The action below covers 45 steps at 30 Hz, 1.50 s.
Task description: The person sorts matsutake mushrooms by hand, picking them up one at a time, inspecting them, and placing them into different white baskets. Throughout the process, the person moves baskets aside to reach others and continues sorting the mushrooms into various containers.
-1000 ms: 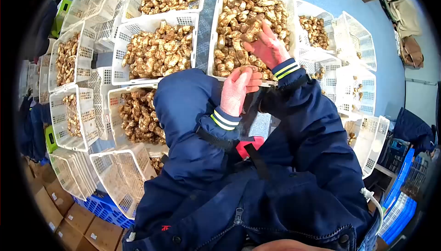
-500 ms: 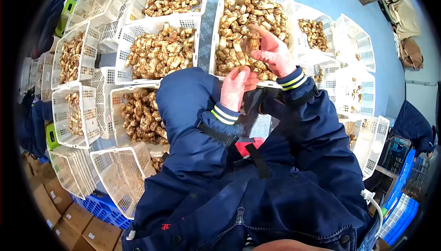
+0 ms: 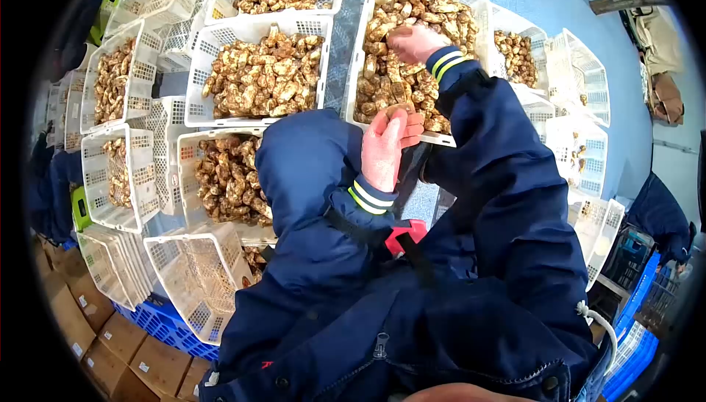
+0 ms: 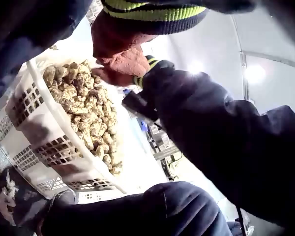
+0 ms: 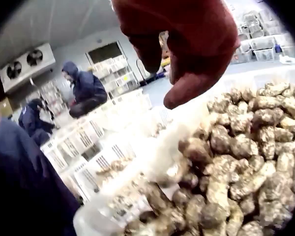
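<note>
A white plastic crate [image 3: 443,139] heaped with brown-and-cream mushrooms [image 3: 401,78] stands in front of me. My right hand [image 3: 418,43], in a pinkish glove, is over the crate's far half. In the right wrist view, the fingers of that right hand [image 5: 201,44] hang loosely bent above the mushrooms [image 5: 250,157], with a gap beside the thumb and nothing held. My left hand [image 3: 384,150], gloved alike, stays at the near rim, palm turned up and fingers relaxed. No mushroom shows in it.
Left of it, more mushrooms fill other white crates [image 3: 193,100], and a stack of nested crates [image 3: 110,262] stands lower left. Smaller lots lie in crates [image 3: 531,25] on the right. Cardboard boxes [image 3: 158,361] cover the floor lower left. Two people [image 5: 86,88] sit across the room.
My right hand has gone from near the left hand, where it held a mushroom, to farther over the crate; the mushroom is out of its grip. The left hand stays at the near rim.
</note>
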Tool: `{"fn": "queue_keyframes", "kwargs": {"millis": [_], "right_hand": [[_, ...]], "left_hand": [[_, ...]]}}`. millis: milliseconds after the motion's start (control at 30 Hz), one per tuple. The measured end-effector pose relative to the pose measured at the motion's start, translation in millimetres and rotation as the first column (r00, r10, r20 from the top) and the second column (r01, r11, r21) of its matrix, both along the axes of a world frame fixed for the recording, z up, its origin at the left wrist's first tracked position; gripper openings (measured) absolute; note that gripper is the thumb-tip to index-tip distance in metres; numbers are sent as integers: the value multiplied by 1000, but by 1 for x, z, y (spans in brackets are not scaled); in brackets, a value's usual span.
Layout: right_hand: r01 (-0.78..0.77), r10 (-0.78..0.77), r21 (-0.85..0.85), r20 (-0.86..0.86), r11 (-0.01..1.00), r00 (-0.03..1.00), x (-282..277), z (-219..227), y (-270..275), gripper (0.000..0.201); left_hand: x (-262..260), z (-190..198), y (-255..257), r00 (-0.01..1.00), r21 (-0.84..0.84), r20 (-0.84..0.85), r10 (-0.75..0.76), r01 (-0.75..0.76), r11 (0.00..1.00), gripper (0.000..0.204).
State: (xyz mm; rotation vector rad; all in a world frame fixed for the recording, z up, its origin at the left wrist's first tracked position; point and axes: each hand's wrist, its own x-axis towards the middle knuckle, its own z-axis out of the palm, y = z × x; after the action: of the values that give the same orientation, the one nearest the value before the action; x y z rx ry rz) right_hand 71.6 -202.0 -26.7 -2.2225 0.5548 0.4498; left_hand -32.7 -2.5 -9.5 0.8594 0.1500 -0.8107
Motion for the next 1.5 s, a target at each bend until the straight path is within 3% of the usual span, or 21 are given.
{"fn": "queue_keyframes", "kwargs": {"millis": [33, 133, 167, 233, 267, 433, 500, 567, 633, 667, 700, 800, 933, 967, 1033, 1067, 1100, 1167, 1267, 1367, 1500], "right_hand": [[-134, 98, -269, -146, 954, 984, -5, -10, 5, 39], [-148, 59, -477, -197, 866, 979, -19, -51, 12, 45], [-130, 107, -516, -74, 847, 991, -23, -72, 12, 48], [-164, 122, -528, -114, 833, 986, -19, -86, 7, 44], [-161, 159, -532, -50, 832, 986, -20, -91, 4, 38], [-127, 81, -434, -122, 892, 989, -17, -63, 14, 35], [-65, 43, -476, -57, 877, 997, -24, -53, 16, 32], [68, -33, -373, 99, 925, 995, -28, -71, -5, 34], [223, -205, -57, 229, 973, 952, -35, -52, -17, 32], [302, -360, 306, 153, 903, 920, -45, -40, -24, 26], [265, -425, 587, 152, 765, 892, -56, -19, -25, 33], [178, -447, 806, 117, 564, 887, -91, 39, -22, 38], [96, -419, 879, 125, 468, 900, -133, 72, -9, 42], [91, -421, 872, 139, 481, 896, -141, 71, -4, 41], [-63, -408, 955, 182, 288, 895, -155, 73, 12, 44], [10, -474, 929, 179, 370, 862, -159, 72, 21, 52], [-83, -498, 966, 199, 246, 844, -162, 55, 24, 59], [-121, -521, 971, 214, 207, 826, -164, 43, 29, 62], [-94, -519, 972, 196, 216, 832, -170, 60, 51, 62], [-62, -478, 963, 186, 264, 858, -168, 40, 45, 62], [-64, -501, 973, 170, 222, 849, -163, 45, 53, 59]], "left_hand": [[1, 3, 0, 1000, 2, -9, 3, -3, 1000, 31], [2, 10, 1, 999, -18, -19, 30, -31, 999, 30], [3, 11, 2, 1000, -42, -27, 0, -1, 999, 30], [4, 12, 3, 1000, -84, -12, -10, 9, 996, 30], [5, 13, 1, 999, -39, -30, -25, 24, 999, 30], [4, 12, 2, 999, -57, -28, -40, 38, 998, 30], [3, 10, 2, 999, -76, -10, -48, 48, 996, 30], [3, 8, 3, 999, -51, -3, -47, 47, 998, 30], [2, 6, 2, 998, -58, 3, -59, 59, 997, 30], [1, 6, 1, 997, -13, 14, -71, 71, 997, 30], [1, 2, 0, 996, -22, 6, -86, 86, 996, 31], [-1, 1, -2, 988, -12, -49, -145, 144, 989, 36], [-3, -5, -2, 939, -319, -76, -334, 295, 901, 51], [-5, -5, -2, 938, -318, -68, -341, 303, 898, 51], [-6, -7, -3, 915, -340, 15, -403, 384, 858, 49], [-5, -8, -1, 907, -374, -5, -421, 389, 842, 44], [-6, -8, -1, 905, -367, 1, -425, 395, 842, 44], [-7, -9, -1, 938, -243, 15, -346, 339, 909, 37], [-6, -11, -1, 942, -222, 17, -335, 330, 917, 31], [-7, -14, -2, 949, -187, 26, -314, 313, 931, 28], [-4, -13, -1, 945, -166, 26, -327, 327, 930, 34]]}}
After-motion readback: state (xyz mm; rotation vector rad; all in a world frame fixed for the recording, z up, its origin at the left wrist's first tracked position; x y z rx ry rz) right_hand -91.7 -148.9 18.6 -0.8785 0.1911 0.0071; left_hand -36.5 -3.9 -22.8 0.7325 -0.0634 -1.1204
